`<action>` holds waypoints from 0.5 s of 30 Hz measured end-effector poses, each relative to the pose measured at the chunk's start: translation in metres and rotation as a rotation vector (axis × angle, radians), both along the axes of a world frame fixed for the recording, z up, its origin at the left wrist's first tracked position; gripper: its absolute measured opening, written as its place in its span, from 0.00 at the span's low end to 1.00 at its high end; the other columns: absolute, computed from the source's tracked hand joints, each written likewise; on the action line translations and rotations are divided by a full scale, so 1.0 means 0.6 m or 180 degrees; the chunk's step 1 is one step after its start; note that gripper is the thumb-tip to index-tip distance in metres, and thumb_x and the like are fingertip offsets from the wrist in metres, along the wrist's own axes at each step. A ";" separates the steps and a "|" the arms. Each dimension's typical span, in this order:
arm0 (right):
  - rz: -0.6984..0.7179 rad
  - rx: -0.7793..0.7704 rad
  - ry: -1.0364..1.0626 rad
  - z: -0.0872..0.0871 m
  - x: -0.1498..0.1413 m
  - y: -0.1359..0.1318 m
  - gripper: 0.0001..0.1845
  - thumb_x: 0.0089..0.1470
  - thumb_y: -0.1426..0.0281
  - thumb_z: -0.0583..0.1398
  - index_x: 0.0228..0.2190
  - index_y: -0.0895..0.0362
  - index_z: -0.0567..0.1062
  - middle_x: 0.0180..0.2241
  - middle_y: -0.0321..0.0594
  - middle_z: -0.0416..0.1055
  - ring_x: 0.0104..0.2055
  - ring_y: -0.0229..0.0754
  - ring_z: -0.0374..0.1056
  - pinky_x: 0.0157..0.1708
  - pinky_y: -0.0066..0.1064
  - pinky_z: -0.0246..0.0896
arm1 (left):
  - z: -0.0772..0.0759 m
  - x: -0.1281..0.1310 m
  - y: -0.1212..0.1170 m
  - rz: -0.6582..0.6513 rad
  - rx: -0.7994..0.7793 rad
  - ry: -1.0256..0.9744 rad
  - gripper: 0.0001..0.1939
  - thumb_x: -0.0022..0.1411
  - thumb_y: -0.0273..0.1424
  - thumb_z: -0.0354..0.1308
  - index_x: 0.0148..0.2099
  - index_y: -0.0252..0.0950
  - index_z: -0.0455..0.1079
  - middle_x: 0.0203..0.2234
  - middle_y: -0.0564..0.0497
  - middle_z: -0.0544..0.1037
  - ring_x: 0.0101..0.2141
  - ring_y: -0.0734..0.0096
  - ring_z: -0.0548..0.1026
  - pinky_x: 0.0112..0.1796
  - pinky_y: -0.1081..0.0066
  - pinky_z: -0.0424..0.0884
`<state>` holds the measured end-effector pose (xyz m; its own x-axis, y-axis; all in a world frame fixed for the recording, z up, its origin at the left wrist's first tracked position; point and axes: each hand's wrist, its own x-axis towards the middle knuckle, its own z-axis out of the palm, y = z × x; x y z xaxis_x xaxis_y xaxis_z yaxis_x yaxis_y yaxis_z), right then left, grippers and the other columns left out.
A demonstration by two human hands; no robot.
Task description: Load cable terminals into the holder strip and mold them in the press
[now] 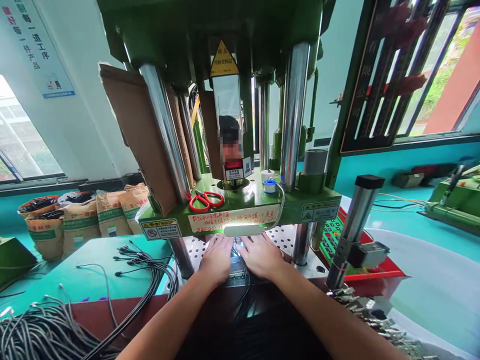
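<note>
My left hand and my right hand lie palm down, side by side, under the front of a green press. Their fingers stretch forward over a metal mold on the press bed. Thin black cables run out of the mold between my hands and hang toward me. The thumb side of my right hand is right at the cables where they enter the mold. My fingertips are partly hidden below a lit white lamp bar, and I make out no firm grip in either hand.
Red-handled scissors and a solder-like spool lie on the press plate. Steel columns flank the work area. Cable bundles fill the left side. At right stand a black-capped post and a red tray.
</note>
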<state>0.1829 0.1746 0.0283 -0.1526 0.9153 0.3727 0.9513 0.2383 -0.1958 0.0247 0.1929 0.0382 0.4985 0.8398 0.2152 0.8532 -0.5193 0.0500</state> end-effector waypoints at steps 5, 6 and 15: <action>0.0020 -0.0111 0.0051 -0.008 0.004 0.008 0.22 0.63 0.61 0.48 0.51 0.55 0.72 0.53 0.48 0.69 0.57 0.49 0.60 0.60 0.42 0.43 | -0.001 0.012 0.004 0.0153 -0.0062 0.0029 0.22 0.64 0.25 0.42 0.59 0.33 0.63 0.57 0.40 0.69 0.58 0.58 0.64 0.60 0.54 0.54; 0.0019 -0.0133 0.0063 -0.009 0.004 0.012 0.22 0.64 0.61 0.48 0.50 0.56 0.73 0.52 0.48 0.70 0.57 0.49 0.60 0.60 0.42 0.43 | -0.001 0.016 0.008 0.0168 -0.0072 0.0038 0.22 0.65 0.25 0.42 0.58 0.34 0.64 0.55 0.40 0.70 0.57 0.58 0.65 0.59 0.55 0.56; 0.0060 -0.0145 0.0480 -0.001 -0.001 0.032 0.20 0.62 0.61 0.52 0.43 0.60 0.77 0.47 0.53 0.73 0.54 0.51 0.63 0.58 0.45 0.47 | -0.001 0.033 0.029 0.0400 0.0011 0.0074 0.15 0.66 0.25 0.45 0.50 0.31 0.69 0.47 0.42 0.76 0.52 0.60 0.70 0.56 0.53 0.61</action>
<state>0.1823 0.1936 0.0278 -0.1154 0.9293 0.3509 0.9057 0.2435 -0.3470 0.0447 0.2100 0.0377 0.3944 0.8951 0.2078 0.9124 -0.4084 0.0277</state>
